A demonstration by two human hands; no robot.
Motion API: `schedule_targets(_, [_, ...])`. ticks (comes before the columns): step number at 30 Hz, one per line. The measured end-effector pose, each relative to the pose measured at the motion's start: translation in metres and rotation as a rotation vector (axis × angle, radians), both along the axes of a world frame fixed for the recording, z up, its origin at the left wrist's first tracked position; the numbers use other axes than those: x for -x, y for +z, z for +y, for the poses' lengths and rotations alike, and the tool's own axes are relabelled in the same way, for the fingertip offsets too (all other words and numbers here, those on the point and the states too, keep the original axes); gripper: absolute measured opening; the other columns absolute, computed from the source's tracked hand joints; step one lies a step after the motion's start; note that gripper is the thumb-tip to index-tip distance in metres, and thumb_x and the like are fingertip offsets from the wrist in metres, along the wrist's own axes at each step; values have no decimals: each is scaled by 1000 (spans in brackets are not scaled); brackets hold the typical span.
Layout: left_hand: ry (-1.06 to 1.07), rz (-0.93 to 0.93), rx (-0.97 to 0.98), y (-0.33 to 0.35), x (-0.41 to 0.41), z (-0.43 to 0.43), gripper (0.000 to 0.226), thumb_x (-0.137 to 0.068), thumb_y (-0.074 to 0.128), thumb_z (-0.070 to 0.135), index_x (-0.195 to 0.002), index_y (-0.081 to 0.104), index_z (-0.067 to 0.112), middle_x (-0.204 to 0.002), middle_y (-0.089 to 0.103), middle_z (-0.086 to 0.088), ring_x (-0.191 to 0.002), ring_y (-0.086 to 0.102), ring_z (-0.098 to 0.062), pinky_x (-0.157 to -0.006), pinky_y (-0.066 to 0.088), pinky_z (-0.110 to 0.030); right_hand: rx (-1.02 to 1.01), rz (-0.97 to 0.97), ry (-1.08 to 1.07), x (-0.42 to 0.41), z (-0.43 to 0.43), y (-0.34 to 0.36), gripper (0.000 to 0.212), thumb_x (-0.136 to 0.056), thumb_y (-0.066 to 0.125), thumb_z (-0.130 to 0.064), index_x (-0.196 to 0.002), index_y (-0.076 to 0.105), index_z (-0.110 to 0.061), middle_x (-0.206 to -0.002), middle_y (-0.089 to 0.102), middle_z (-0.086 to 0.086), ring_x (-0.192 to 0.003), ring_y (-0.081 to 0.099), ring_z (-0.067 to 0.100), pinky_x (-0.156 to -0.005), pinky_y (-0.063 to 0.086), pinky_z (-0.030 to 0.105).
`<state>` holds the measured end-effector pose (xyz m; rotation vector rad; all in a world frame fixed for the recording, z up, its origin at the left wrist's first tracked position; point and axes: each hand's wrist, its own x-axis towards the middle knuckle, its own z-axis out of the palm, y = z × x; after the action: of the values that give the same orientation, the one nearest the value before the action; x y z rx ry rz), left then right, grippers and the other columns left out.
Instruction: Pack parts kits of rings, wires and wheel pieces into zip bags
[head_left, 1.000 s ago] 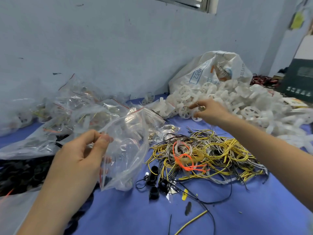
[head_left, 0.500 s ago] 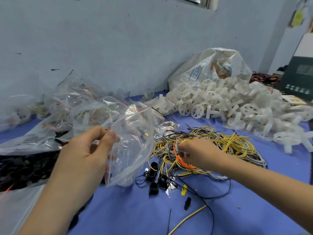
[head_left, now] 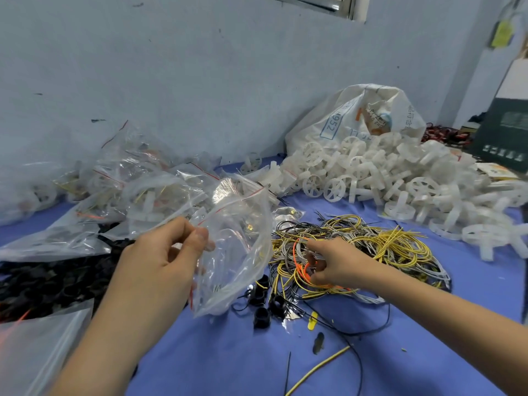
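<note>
My left hand [head_left: 163, 261] pinches the rim of a clear zip bag [head_left: 237, 252] with a red seal line and holds it up, mouth facing right. My right hand [head_left: 337, 262] lies on the left edge of the wire pile [head_left: 380, 247], a tangle of yellow, grey and black wires. Its fingers are curled round some wires beside an orange band [head_left: 300, 270]. White wheel pieces [head_left: 400, 181] are heaped at the back right. A few loose black rings [head_left: 264, 305] lie just under the bag.
Filled zip bags [head_left: 137, 190] are piled at the back left against the wall. A bag of black rings [head_left: 43, 281] lies at the left. A white sack [head_left: 357, 118] stands behind the wheels. A dark box [head_left: 505, 132] sits far right. Stray wires [head_left: 317, 370] cross the blue tabletop [head_left: 228, 361].
My right hand has come back from the wheel heap to the wire pile and closed its fingers in the wires. My left hand still holds the bag up.
</note>
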<state>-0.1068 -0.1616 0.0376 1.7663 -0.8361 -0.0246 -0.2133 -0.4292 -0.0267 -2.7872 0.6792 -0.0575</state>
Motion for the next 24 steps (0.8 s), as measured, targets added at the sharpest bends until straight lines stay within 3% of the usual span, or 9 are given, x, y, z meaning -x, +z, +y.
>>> schedule_targets(3, [-6, -18, -2, -1, 0, 0, 29, -95, 53, 29, -72, 64, 16, -44, 58, 5, -39, 55, -16, -54, 48, -33, 28, 29, -24, -1, 0, -3, 38, -72, 77, -37, -92, 49, -20, -89, 64, -1, -83, 62, 23, -72, 50, 35])
schedule_targets(5, [4, -22, 17, -2, -1, 1, 29, -94, 53, 29, -71, 64, 16, -46, 59, 12, -38, 55, -14, -48, 45, -19, 178, 35, -30, -3, 4, -8, 42, -75, 73, -42, -98, 45, -20, -92, 64, -1, -88, 60, 24, -73, 45, 33])
schedule_targets(7, [16, -36, 9, -2, -2, 1, 28, -95, 53, 27, -70, 64, 20, -47, 59, 12, -38, 54, -13, -44, 40, -14, 285, 3, -17, -5, 11, -14, 35, -81, 66, -36, -103, 42, -23, -91, 62, 0, -92, 58, 26, -74, 36, 32])
schedule_targets(9, [11, -33, 41, -3, -3, 0, 22, -96, 54, 20, -79, 62, 32, -56, 64, 8, -40, 56, -13, -50, 48, -19, 299, -82, -13, -4, 18, -9, 27, -82, 60, -28, -102, 44, -22, -87, 61, -2, -89, 59, 25, -80, 36, 31])
schedule_targets(11, [-19, -36, 96, -1, 0, -1, 49, -96, 48, 7, -97, 50, 57, -72, 67, 8, -46, 60, -12, -52, 54, -25, 229, -257, -42, -1, 23, 12, 18, -84, 60, -25, -98, 50, -20, -83, 62, -4, -80, 60, 19, -88, 42, 35])
schedule_targets(13, [-49, -130, 94, 2, 3, -1, 62, -96, 40, 3, -99, 48, 65, -81, 62, 10, -54, 59, -11, -51, 53, -23, 90, -442, -52, 3, 29, 43, 17, -82, 66, -21, -92, 52, -19, -74, 59, -6, -69, 58, 15, -73, 49, 30])
schedule_targets(17, [-44, -103, 78, -1, 14, -13, 28, -76, 42, 25, -69, 69, 28, -84, 58, 11, -66, 57, -13, -64, 52, -39, -101, -654, -7, 5, 62, 81, 26, -75, 73, -18, -81, 49, -22, -59, 48, -5, -52, 40, 5, -51, 34, 18])
schedule_targets(21, [-30, -127, -33, -8, 27, -24, 56, -67, 45, 83, -69, 67, 32, -83, 57, 14, -77, 58, -1, -70, 39, -19, -63, -827, 83, 1, 109, 78, 26, -75, 70, -8, -81, 47, -19, -55, 43, -4, -50, 35, 8, -49, 28, 17])
schedule_targets(24, [19, -157, -60, -9, 28, -26, 53, -64, 41, 81, -65, 62, 32, -79, 58, 12, -73, 57, -1, -66, 38, -16, -132, -1013, 99, 0, 123, 78, 28, -72, 69, -4, -75, 46, -21, -53, 37, -6, -52, 34, 9, -49, 27, 14])
